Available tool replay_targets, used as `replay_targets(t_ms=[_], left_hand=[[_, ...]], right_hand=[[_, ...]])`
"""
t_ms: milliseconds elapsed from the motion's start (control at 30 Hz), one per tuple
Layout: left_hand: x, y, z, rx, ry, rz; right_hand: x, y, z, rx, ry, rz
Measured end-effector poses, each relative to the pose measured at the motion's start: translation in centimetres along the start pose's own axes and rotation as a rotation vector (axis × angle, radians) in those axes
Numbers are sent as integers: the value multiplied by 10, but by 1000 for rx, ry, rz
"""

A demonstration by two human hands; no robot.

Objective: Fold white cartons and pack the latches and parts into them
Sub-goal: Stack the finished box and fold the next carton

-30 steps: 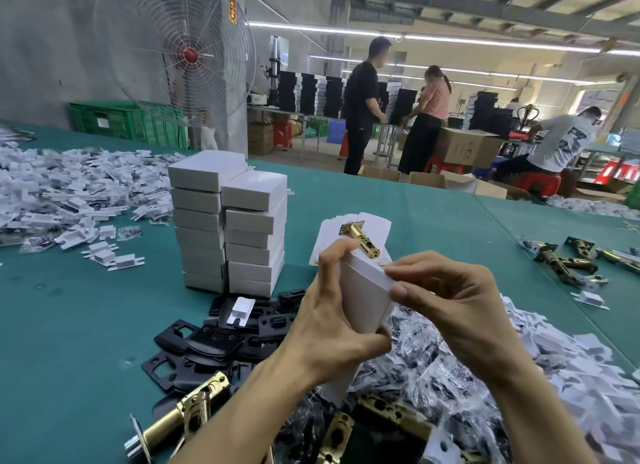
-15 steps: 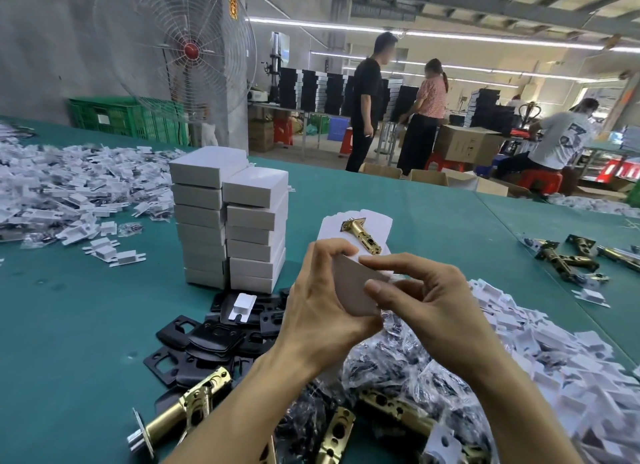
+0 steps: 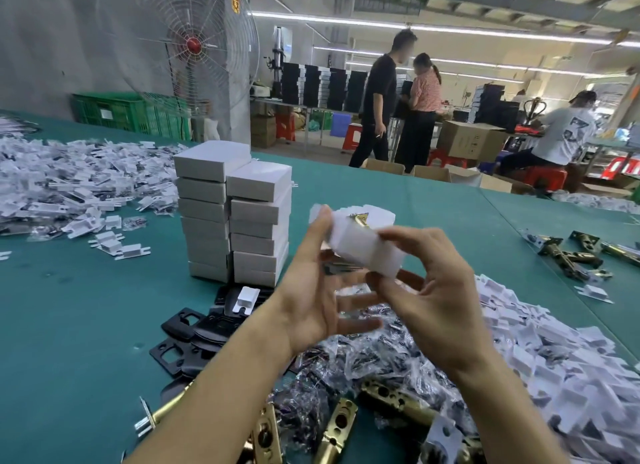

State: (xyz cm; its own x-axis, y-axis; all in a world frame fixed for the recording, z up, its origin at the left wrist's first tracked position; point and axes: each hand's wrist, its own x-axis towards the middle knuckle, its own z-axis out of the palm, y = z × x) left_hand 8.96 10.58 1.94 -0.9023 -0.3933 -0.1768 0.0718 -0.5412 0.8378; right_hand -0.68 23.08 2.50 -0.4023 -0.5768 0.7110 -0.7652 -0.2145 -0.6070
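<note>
A small white carton point(image 3: 367, 250), partly folded and blurred, lies crosswise in the air between my hands. My right hand point(image 3: 440, 304) pinches its right end between forefinger and thumb. My left hand point(image 3: 318, 301) is spread palm-up below it, with the thumb tip against the carton's left end. Behind the carton a brass latch point(image 3: 360, 218) lies on flat white carton blanks point(image 3: 381, 214). More brass latches point(image 3: 339, 429) and bagged parts point(image 3: 363, 363) lie below my hands. Two stacks of folded cartons point(image 3: 239, 217) stand to the left.
Black plates point(image 3: 194, 332) lie left of my wrist. White card inserts are heaped at right point(image 3: 554, 359) and far left point(image 3: 69, 179). Several brass latches point(image 3: 571, 255) lie at far right on the green table point(image 3: 69, 325). A fan point(image 3: 187, 44), green crate point(image 3: 114, 110) and people stand beyond.
The carton has turned from upright in my left hand's grip to lying crosswise. My left hand has spread flat beneath it, and my right hand now pinches its right end.
</note>
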Motion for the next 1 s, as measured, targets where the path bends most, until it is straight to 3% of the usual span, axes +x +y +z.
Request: replay_targets(t_ms=[67, 200, 367, 533, 667, 800, 1000], left_hand=[[1, 0, -3, -136, -105, -56], [4, 5, -9, -301, -50, 23], [6, 7, -14, -25, 214, 192], [3, 6, -9, 191, 129, 300], [7, 3, -11, 329, 251, 466], [9, 0, -16, 412, 298, 532], [14, -2, -19, 427, 283, 548]], right_hand=[[-2, -2, 7, 6, -90, -2], [-2, 0, 7, -150, -281, 11], [-4, 3, 0, -447, -526, 143], [-8, 1, 1, -491, -671, 285], [-5, -6, -3, -608, -731, 256], [-11, -11, -5, -741, -938, 507], [-22, -19, 10, -940, -919, 502]])
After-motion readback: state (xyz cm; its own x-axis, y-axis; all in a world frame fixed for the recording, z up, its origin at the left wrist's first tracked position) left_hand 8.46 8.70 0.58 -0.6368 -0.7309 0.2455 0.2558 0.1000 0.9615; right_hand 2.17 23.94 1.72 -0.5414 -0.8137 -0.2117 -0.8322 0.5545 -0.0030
